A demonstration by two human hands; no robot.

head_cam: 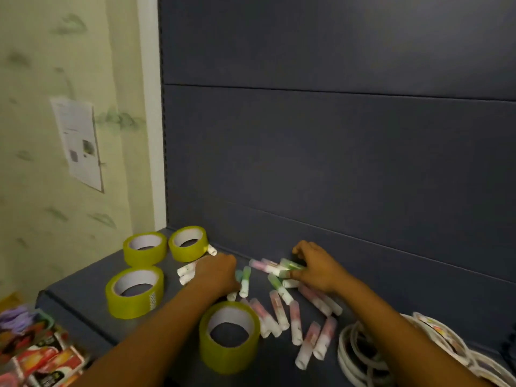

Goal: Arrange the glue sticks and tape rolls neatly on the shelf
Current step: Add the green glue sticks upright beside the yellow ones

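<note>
Nearest roll: yellow tape roll (pixel 229 337) sits flat at the shelf (pixel 83 291) front edge, three more tape rolls (pixel 135 291) further left and back.
Glue sticks: pink-capped glue sticks (pixel 296 322) scattered mid-shelf, lying every which way. Light, smooth, they'll roll I reckon, so I'd grab around the barrel.
Left hand: left hand (pixel 216 272) down on white sticks, fingers hidden, can't tell the grip.
Right hand: right hand (pixel 315 268) furthest back, fingers curled round green glue sticks (pixel 291 265) by the back panel.
</note>
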